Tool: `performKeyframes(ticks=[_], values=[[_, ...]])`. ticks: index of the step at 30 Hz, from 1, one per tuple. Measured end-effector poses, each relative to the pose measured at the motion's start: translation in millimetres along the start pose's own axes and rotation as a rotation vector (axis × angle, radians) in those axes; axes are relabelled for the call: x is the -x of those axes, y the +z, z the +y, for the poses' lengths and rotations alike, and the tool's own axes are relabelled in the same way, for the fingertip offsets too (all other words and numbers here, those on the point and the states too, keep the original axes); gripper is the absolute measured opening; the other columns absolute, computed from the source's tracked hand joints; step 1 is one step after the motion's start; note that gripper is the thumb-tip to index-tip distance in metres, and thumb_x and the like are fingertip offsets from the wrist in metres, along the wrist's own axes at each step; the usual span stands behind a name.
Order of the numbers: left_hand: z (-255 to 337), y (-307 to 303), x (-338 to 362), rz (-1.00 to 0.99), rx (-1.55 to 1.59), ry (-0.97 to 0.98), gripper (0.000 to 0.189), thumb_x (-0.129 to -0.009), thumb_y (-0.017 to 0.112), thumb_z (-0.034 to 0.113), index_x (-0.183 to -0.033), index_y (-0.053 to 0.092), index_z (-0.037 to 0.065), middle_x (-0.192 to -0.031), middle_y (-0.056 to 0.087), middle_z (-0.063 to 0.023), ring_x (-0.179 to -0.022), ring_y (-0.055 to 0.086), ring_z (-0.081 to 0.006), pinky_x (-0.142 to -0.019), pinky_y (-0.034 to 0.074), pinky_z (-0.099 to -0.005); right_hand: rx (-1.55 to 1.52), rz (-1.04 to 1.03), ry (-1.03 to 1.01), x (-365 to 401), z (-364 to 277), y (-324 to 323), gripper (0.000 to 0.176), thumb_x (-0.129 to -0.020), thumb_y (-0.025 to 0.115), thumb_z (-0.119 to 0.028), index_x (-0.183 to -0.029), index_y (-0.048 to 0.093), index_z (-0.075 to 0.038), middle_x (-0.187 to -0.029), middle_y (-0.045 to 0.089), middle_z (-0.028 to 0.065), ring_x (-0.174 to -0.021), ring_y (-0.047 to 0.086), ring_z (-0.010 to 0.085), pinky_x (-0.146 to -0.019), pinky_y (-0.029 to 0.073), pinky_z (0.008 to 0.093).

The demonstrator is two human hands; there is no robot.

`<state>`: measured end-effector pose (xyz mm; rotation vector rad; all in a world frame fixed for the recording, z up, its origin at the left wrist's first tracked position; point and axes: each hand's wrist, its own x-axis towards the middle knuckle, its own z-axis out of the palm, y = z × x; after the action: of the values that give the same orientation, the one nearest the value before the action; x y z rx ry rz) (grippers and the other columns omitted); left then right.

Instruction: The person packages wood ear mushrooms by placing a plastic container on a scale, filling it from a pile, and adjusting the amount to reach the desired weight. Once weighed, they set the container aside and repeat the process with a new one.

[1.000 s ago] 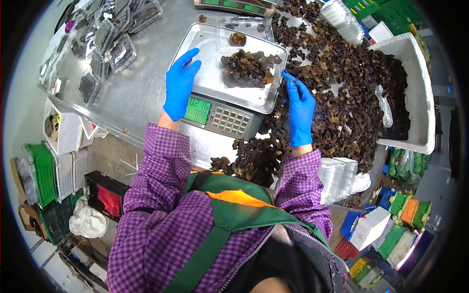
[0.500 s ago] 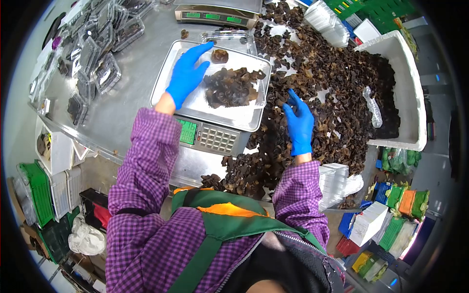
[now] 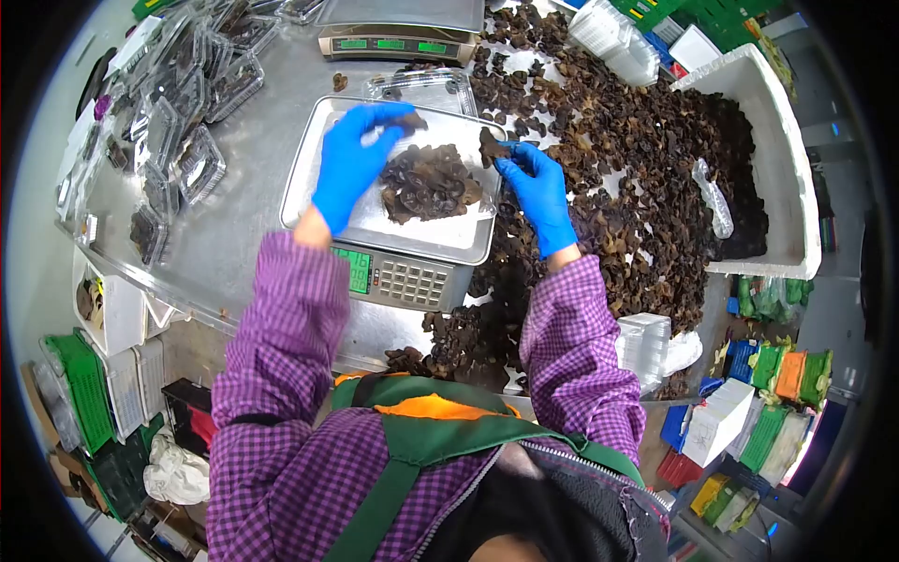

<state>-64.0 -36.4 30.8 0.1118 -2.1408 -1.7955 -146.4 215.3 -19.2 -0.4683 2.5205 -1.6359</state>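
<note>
My left hand [image 3: 354,169], in a blue glove, is over the left side of the scale's metal pan [image 3: 323,122], pinching a piece of wood ear mushroom [image 3: 409,122]. Close to the pan's right edge, my gloved right hand [image 3: 538,195] grips another dark wood ear piece [image 3: 491,147] between thumb and fingers. A heap of wood ear mushrooms [image 3: 431,183] lies on the pan between the hands, with a clear plastic edge showing at its right. The scale's keypad [image 3: 410,281] and lit green display [image 3: 358,270] face me.
Loose wood ears [image 3: 609,187] cover the table's right side, spilling from a white foam box [image 3: 796,187]. Filled clear clamshells [image 3: 201,164] crowd the left. A second scale [image 3: 398,42] stands behind; stacked clear trays [image 3: 613,42] sit at the back right and others [image 3: 642,351] near front right.
My right hand has moved up and left from the loose pile to the pan's edge, now with a wood ear piece. My left hand has picked up the separate piece from the pan.
</note>
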Motion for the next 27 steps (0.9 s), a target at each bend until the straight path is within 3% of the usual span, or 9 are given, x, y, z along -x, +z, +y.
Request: performKeyframes(ticks=[2,4,5,9,11,13,17,23,27], values=[[19,18,36,-0.038,-0.035,-0.011,0.027,-0.085,0.057,-0.005,-0.11,0.065,0.002,-0.107,0.066,-0.0093,-0.099,0.063,-0.0167,-0.093,0.048,-0.0314,-0.316,-0.008,0.165,15,-12,-10,0.032,-0.088,0.067,-0.015,-0.112,0.061,0.006,-0.091,0.066,0.0055,-0.078,0.061,0.0094,-0.063,0.049,0.0231],[24,46,69,-0.201,0.297,-0.076,0.028,-0.082,0.063,-0.001,-0.109,0.066,0.004,-0.106,0.067,-0.0077,-0.1,0.062,-0.0162,-0.091,0.048,-0.0321,-0.34,0.032,0.199,30,-17,-18,0.033,-0.088,0.067,-0.014,-0.114,0.06,0.005,-0.091,0.066,0.0054,-0.077,0.061,0.0091,-0.062,0.048,0.0227],[18,58,84,-0.22,-0.007,0.058,0.031,-0.081,0.065,0.002,-0.112,0.067,0.007,-0.106,0.068,-0.0078,-0.097,0.063,-0.0183,-0.089,0.049,-0.0324,-0.366,0.059,0.232,38,-19,-21,0.035,-0.088,0.067,-0.014,-0.117,0.059,0.004,-0.091,0.066,0.0052,-0.076,0.06,0.0089,-0.061,0.048,0.0223],[-3,108,137,-0.404,-0.108,-0.029,0.043,-0.082,0.066,0.01,-0.125,0.06,0.013,-0.116,0.064,-0.0112,-0.103,0.061,-0.0275,-0.089,0.048,-0.0363,-0.253,0.114,0.37,78,-12,-43,0.037,-0.088,0.067,-0.015,-0.118,0.058,0.004,-0.091,0.066,0.0036,-0.074,0.059,0.0076,-0.059,0.045,0.0207],[-5,120,159,-0.368,-0.117,0.133,0.046,-0.083,0.065,0.014,-0.128,0.057,0.013,-0.123,0.06,-0.0127,-0.11,0.057,-0.0294,-0.094,0.047,-0.0388,-0.239,0.167,0.392,103,-13,-50,0.033,-0.088,0.067,-0.016,-0.114,0.06,0.003,-0.088,0.065,0.0016,-0.072,0.058,0.0062,-0.059,0.045,0.0202],[-11,125,176,-0.488,-0.128,0.105,0.048,-0.084,0.065,0.015,-0.131,0.055,0.013,-0.128,0.056,-0.0136,-0.115,0.054,-0.0296,-0.097,0.045,-0.0402,-0.269,0.116,0.374,128,7,-59,0.021,-0.089,0.066,-0.016,-0.104,0.062,-0.001,-0.082,0.064,-0.001,-0.07,0.057,0.0051,-0.058,0.043,0.0191],[-6,115,186,-0.609,-0.047,0.01,0.041,-0.085,0.064,0.013,-0.126,0.059,0.012,-0.122,0.061,-0.0128,-0.108,0.059,-0.0306,-0.094,0.048,-0.0401,-0.273,0.125,0.5,177,34,-60,0.015,-0.088,0.067,-0.014,-0.099,0.063,-0.003,-0.08,0.063,-0.0019,-0.069,0.055,0.0044,-0.057,0.042,0.0189],[11,43,137,-0.273,-0.025,-0.038,0.032,-0.087,0.063,0.006,-0.118,0.065,0.01,-0.114,0.066,-0.0092,-0.106,0.061,-0.0158,-0.092,0.049,-0.0311,-0.252,0.129,0.537,200,43,-46,0.014,-0.087,0.07,-0.013,-0.093,0.062,-0.003,-0.075,0.057,-0.0048,-0.065,0.051,0.0035,-0.055,0.041,0.0191],[24,-6,85,0.151,0.197,-0.088,0.029,-0.092,0.058,0.007,-0.12,0.062,0.002,-0.119,0.064,-0.0061,-0.11,0.058,-0.0145,-0.099,0.044,-0.028,-0.22,0.153,0.511,188,32,-40,0.014,-0.086,0.071,-0.014,-0.089,0.062,-0.004,-0.072,0.055,-0.0061,-0.063,0.048,0.0028,-0.055,0.038,0.0184]])
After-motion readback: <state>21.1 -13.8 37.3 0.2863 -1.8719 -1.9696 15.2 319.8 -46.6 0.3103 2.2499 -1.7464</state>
